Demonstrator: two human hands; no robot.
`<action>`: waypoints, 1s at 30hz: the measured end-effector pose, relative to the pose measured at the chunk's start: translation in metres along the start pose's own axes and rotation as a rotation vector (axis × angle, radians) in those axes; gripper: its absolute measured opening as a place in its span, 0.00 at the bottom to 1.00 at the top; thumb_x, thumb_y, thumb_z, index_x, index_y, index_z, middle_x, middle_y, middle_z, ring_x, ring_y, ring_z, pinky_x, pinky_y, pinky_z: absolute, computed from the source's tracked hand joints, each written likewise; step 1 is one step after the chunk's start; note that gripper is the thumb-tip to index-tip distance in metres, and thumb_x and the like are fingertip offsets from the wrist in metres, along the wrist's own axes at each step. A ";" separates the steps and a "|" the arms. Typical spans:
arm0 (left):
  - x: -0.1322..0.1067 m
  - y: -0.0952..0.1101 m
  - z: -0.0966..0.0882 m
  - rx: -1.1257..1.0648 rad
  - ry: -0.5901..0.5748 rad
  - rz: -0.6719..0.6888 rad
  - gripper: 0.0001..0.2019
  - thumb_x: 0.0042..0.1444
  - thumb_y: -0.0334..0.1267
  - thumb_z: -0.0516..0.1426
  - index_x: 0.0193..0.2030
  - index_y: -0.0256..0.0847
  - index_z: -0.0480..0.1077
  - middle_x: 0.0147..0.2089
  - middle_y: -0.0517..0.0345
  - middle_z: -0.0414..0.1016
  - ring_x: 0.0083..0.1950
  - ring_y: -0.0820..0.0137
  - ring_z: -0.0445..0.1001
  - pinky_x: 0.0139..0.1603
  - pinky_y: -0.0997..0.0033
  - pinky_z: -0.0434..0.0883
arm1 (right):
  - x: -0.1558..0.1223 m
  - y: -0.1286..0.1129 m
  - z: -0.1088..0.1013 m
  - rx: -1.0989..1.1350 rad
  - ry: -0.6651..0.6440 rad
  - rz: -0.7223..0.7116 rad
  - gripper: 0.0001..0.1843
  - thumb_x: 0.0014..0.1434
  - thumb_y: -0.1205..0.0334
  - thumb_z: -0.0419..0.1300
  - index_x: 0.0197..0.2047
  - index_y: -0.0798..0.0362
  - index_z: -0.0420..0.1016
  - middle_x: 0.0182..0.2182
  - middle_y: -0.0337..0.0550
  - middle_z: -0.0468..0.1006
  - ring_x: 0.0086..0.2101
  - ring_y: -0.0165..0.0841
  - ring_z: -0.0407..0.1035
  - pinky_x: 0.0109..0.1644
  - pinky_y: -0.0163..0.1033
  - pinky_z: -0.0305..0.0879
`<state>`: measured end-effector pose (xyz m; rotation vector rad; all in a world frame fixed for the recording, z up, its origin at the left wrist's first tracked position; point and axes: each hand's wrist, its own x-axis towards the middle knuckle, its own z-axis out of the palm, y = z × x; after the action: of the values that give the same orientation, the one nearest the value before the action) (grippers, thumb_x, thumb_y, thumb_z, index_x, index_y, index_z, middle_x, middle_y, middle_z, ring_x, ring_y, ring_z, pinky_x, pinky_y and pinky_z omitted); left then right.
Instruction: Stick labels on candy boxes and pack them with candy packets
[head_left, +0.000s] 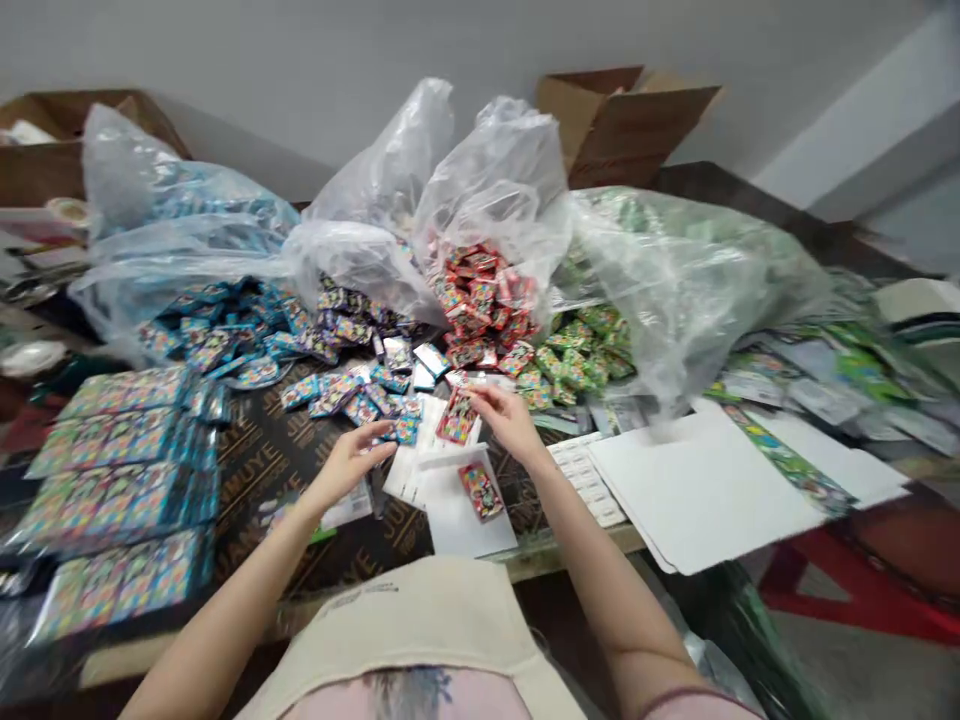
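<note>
My right hand [510, 420] pinches a small red packet [457, 418] just above the white cards at the table's middle. My left hand [349, 465] reaches toward a blue packet [405, 430], its fingers curled with the tips at the packet's edge. A white folded card [450, 510] lies below my hands, with another red packet [481, 490] resting on it. Piles of small packets spill from clear bags behind: blue [217, 330], purple [349, 325], red [480, 300] and green [577, 355].
Stacks of wrapped colourful packs [112, 500] fill the left side. Flat white sheets [697, 490] and printed cards [825, 390] lie to the right. Cardboard boxes [615, 120] stand at the back. The table's front edge [540, 555] runs just ahead of my body.
</note>
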<state>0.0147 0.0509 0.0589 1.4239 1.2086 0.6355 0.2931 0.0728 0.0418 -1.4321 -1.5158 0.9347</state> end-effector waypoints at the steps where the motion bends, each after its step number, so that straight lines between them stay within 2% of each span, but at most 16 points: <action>1: -0.007 -0.001 0.007 -0.125 -0.017 -0.070 0.24 0.50 0.52 0.60 0.50 0.40 0.74 0.53 0.48 0.76 0.54 0.58 0.74 0.54 0.61 0.69 | -0.013 -0.010 0.017 0.099 -0.113 0.004 0.15 0.59 0.51 0.57 0.43 0.51 0.76 0.36 0.44 0.80 0.35 0.36 0.73 0.41 0.41 0.68; 3: -0.019 -0.006 0.019 -0.301 -0.056 -0.159 0.20 0.47 0.51 0.63 0.41 0.38 0.78 0.41 0.51 0.80 0.41 0.64 0.77 0.44 0.68 0.71 | -0.037 -0.024 0.046 0.182 -0.257 0.026 0.16 0.58 0.50 0.58 0.44 0.51 0.75 0.34 0.42 0.79 0.33 0.35 0.73 0.40 0.41 0.69; 5: -0.031 -0.012 0.026 -0.393 -0.037 -0.212 0.16 0.41 0.49 0.66 0.28 0.36 0.77 0.28 0.56 0.77 0.29 0.72 0.73 0.34 0.73 0.68 | -0.057 -0.032 0.067 0.153 -0.285 0.000 0.18 0.58 0.49 0.58 0.47 0.50 0.74 0.37 0.44 0.78 0.37 0.36 0.73 0.43 0.43 0.69; 7: -0.043 -0.020 0.029 -0.463 0.027 -0.263 0.16 0.38 0.48 0.68 0.20 0.36 0.73 0.20 0.60 0.72 0.22 0.76 0.67 0.28 0.75 0.64 | -0.072 -0.036 0.078 0.040 -0.284 -0.114 0.26 0.53 0.47 0.63 0.54 0.48 0.71 0.50 0.49 0.74 0.49 0.43 0.69 0.52 0.50 0.66; 9: -0.054 -0.028 0.027 -0.522 0.080 -0.309 0.17 0.37 0.50 0.68 0.20 0.36 0.73 0.20 0.60 0.71 0.21 0.76 0.66 0.27 0.74 0.64 | -0.083 -0.038 0.084 -0.094 -0.319 -0.269 0.41 0.46 0.47 0.69 0.61 0.44 0.63 0.61 0.50 0.64 0.60 0.48 0.57 0.61 0.56 0.57; 11: -0.062 -0.035 0.022 -0.514 0.074 -0.323 0.19 0.38 0.52 0.67 0.23 0.36 0.74 0.23 0.57 0.73 0.23 0.74 0.68 0.30 0.73 0.66 | -0.092 -0.041 0.090 -0.185 -0.353 -0.382 0.45 0.44 0.52 0.70 0.64 0.41 0.58 0.61 0.48 0.62 0.62 0.50 0.54 0.63 0.59 0.52; 14: -0.070 -0.045 0.005 -0.291 0.041 -0.206 0.23 0.48 0.58 0.60 0.31 0.36 0.76 0.31 0.51 0.78 0.32 0.67 0.74 0.39 0.66 0.70 | -0.100 -0.040 0.097 -0.196 -0.271 -0.406 0.38 0.46 0.59 0.67 0.61 0.42 0.61 0.54 0.47 0.69 0.56 0.47 0.62 0.60 0.56 0.57; 16: -0.073 -0.053 -0.011 0.052 0.088 -0.045 0.25 0.50 0.58 0.58 0.43 0.37 0.76 0.43 0.46 0.78 0.46 0.59 0.74 0.51 0.57 0.68 | -0.102 -0.033 0.101 -0.183 -0.175 -0.357 0.36 0.46 0.62 0.65 0.59 0.44 0.61 0.52 0.47 0.69 0.54 0.46 0.64 0.58 0.54 0.60; 18: -0.076 -0.064 -0.026 0.460 0.099 0.092 0.33 0.44 0.54 0.64 0.55 0.39 0.70 0.57 0.42 0.71 0.59 0.52 0.66 0.63 0.48 0.57 | -0.103 -0.022 0.103 -0.209 -0.102 -0.325 0.34 0.46 0.63 0.64 0.58 0.45 0.62 0.51 0.47 0.69 0.53 0.46 0.64 0.58 0.53 0.61; 20: -0.078 -0.076 -0.036 0.772 0.017 0.144 0.44 0.37 0.48 0.68 0.63 0.40 0.61 0.62 0.40 0.65 0.64 0.49 0.60 0.67 0.42 0.47 | -0.104 -0.011 0.104 -0.271 -0.080 -0.328 0.33 0.47 0.62 0.65 0.57 0.46 0.62 0.50 0.48 0.69 0.52 0.46 0.63 0.57 0.54 0.61; 21: -0.078 -0.081 -0.038 0.865 -0.030 0.150 0.48 0.37 0.46 0.68 0.66 0.40 0.57 0.62 0.39 0.64 0.63 0.49 0.61 0.67 0.42 0.46 | -0.104 -0.006 0.105 -0.302 -0.089 -0.338 0.33 0.48 0.60 0.66 0.57 0.46 0.62 0.51 0.49 0.69 0.52 0.47 0.63 0.57 0.54 0.61; 23: -0.080 -0.087 -0.038 0.949 -0.074 0.169 0.50 0.39 0.43 0.67 0.69 0.40 0.50 0.60 0.41 0.65 0.61 0.52 0.63 0.67 0.44 0.48 | -0.107 -0.001 0.108 -0.362 -0.112 -0.363 0.35 0.49 0.57 0.67 0.59 0.46 0.61 0.52 0.50 0.68 0.53 0.47 0.63 0.56 0.55 0.61; 26: -0.083 -0.085 -0.034 0.917 -0.069 0.231 0.53 0.41 0.43 0.65 0.71 0.39 0.42 0.58 0.43 0.66 0.60 0.54 0.65 0.66 0.48 0.51 | -0.111 -0.004 0.110 -0.423 -0.138 -0.391 0.36 0.50 0.56 0.67 0.61 0.45 0.60 0.55 0.52 0.66 0.55 0.49 0.61 0.58 0.57 0.58; 30: -0.085 -0.072 -0.033 0.828 -0.056 0.280 0.56 0.42 0.42 0.64 0.72 0.42 0.33 0.58 0.45 0.66 0.59 0.53 0.64 0.65 0.48 0.54 | -0.111 -0.011 0.110 -0.315 -0.287 -0.412 0.37 0.51 0.58 0.66 0.63 0.44 0.59 0.56 0.50 0.67 0.57 0.47 0.61 0.60 0.56 0.57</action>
<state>-0.0660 -0.0232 0.0203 2.3119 1.2993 0.2665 0.1881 -0.0358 0.0017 -1.1539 -2.1495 0.6868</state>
